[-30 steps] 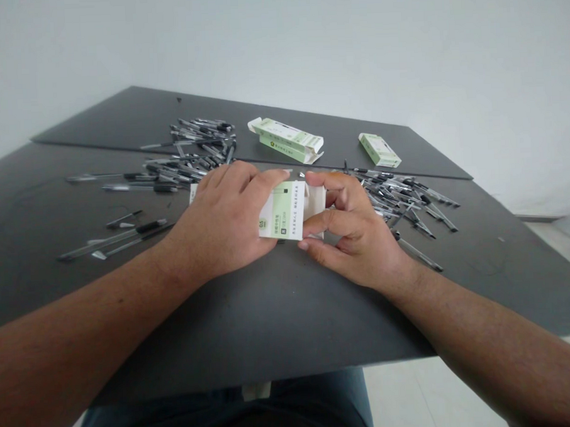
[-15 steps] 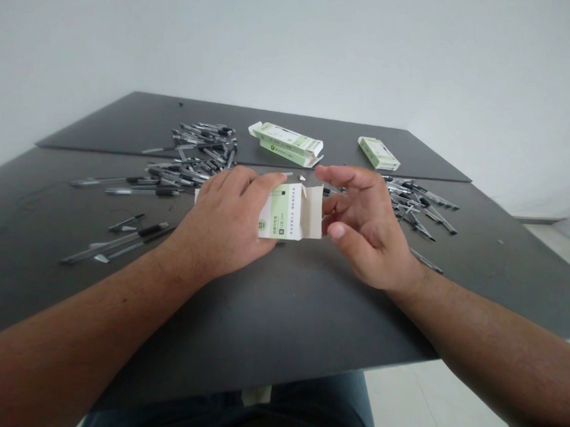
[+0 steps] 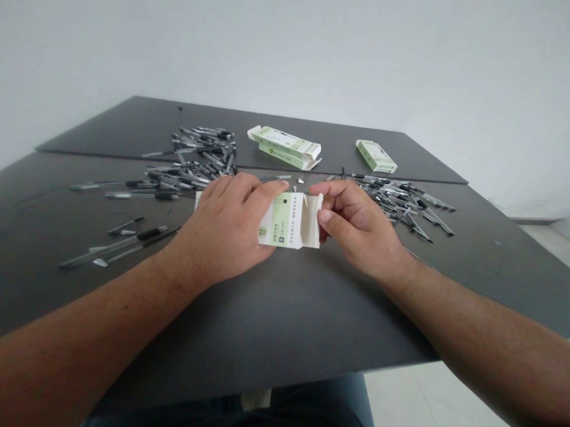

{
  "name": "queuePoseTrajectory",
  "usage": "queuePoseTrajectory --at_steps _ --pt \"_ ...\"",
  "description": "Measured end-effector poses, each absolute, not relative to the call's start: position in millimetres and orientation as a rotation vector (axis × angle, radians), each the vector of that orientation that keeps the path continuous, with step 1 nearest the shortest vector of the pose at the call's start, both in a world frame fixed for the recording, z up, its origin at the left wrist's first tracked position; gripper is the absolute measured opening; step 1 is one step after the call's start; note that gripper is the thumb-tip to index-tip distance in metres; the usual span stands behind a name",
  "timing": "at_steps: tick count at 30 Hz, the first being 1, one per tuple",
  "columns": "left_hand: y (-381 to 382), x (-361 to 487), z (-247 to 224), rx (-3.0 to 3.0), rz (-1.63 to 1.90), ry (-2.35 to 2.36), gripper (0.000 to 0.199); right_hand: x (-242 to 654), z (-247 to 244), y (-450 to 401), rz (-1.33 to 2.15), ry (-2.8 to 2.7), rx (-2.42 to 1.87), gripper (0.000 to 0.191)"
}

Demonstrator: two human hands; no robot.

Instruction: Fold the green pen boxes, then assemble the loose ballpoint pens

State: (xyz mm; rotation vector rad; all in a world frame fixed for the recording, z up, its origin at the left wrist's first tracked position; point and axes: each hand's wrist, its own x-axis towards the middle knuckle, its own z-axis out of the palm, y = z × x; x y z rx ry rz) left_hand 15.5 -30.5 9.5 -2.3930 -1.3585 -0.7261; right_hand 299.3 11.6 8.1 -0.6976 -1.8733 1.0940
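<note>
A light green and white cardboard pen box (image 3: 280, 221) lies sideways in front of me, its right end open with a flap standing out. My left hand (image 3: 231, 225) is wrapped over the box from above and covers its left half. At the open end, my right hand (image 3: 354, 222) pinches the edge of the end flap (image 3: 311, 222) between thumb and fingers. The inside of the box is mostly hidden from this angle.
Clear pens with black grips lie in a heap (image 3: 192, 161) at the back left and another pile (image 3: 402, 199) on the right. Several loose pens (image 3: 120, 243) rest by my left forearm. Two more boxes, one open (image 3: 284, 145) and one smaller (image 3: 375, 155), lie farther back.
My right hand has closed from spread fingers to a pinch at the box's end flap. The left hand keeps its grip on the box.
</note>
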Motion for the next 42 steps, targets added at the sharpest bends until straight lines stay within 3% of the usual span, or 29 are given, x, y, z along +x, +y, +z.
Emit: queuePoseTrajectory --at_steps 16,30,42 --pt "-32.3 16.4 11.0 -2.433 -0.698 -1.335 0.071 294.4 12.4 1.1 1.001 -1.968 -0.797 0.042" --pt "-35.5 18.8 13.5 -2.391 -0.626 -1.267 0.059 298.3 4.6 4.1 1.034 -2.017 -0.780 0.054" --pt "-34.2 17.5 10.5 -2.427 -0.638 -1.234 0.058 302.0 9.0 -1.0 0.800 -2.166 -0.765 0.056"
